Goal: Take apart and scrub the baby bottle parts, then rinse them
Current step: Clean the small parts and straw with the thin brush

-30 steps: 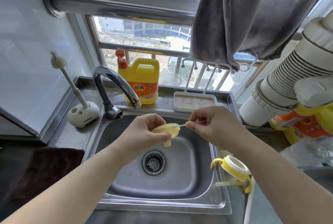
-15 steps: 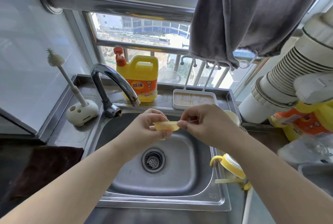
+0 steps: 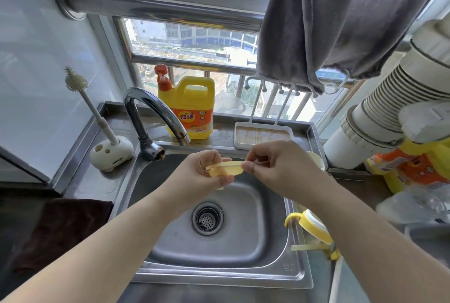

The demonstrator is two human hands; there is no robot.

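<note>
Now: left hand (image 3: 194,176) grips nipple (image 3: 225,168) over sink (image 3: 295,276), above the drain. Right hand (image 3: 280,168), at 3 o'clock of it, pinches a thin stick, probably a brush, long axis 9-to-3, touching the nipple.

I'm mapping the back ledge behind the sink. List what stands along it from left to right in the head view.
Bottle brush in its white stand → faucet → yellow detergent jug → white tray.
</note>
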